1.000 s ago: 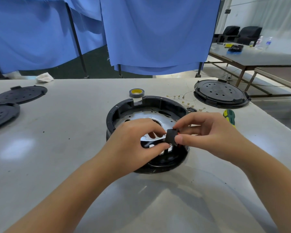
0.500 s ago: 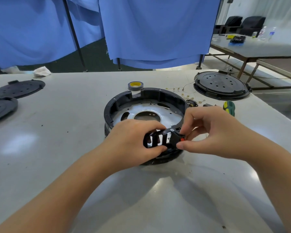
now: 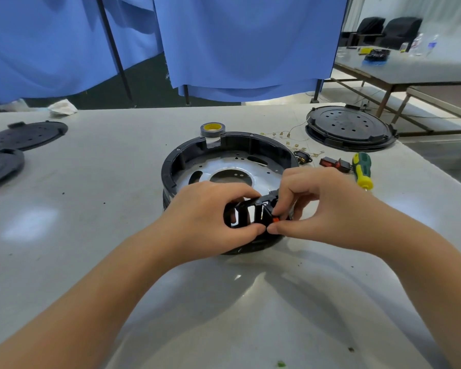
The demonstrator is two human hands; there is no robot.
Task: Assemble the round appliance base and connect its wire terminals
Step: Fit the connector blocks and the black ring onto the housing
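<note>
— Hands on the base?
— Left hand (image 3: 208, 217) grips the near rim of the round base (image 3: 232, 166), mid-table.
— And the other?
— Right hand (image 3: 320, 209) pinches a small black switch (image 3: 268, 215), orange-tipped, at that rim.

Black round base (image 3: 232, 153), green-and-yellow screwdriver (image 3: 360, 169), blue curtains (image 3: 245, 43).
</note>
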